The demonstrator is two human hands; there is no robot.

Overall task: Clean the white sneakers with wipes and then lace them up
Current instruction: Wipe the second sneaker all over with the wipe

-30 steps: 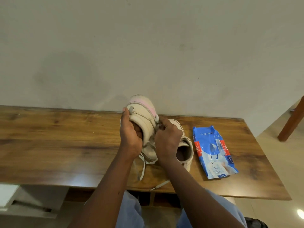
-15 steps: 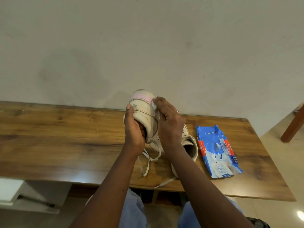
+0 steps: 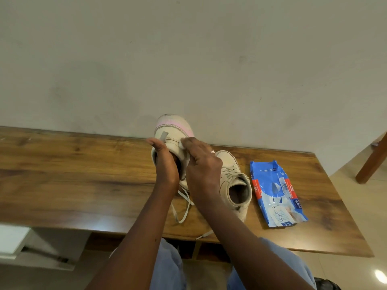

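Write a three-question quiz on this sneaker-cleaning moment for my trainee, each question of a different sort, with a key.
1. Fill in: the right hand holds a white ____ against the raised sneaker, which the left hand grips.
2. Where does the blue wipes pack lie? A) on the floor B) on the table, right of the resting sneaker C) inside a sneaker
3. True or false: both sneakers are lifted off the table.

Key: 1 wipe; 2 B; 3 false.
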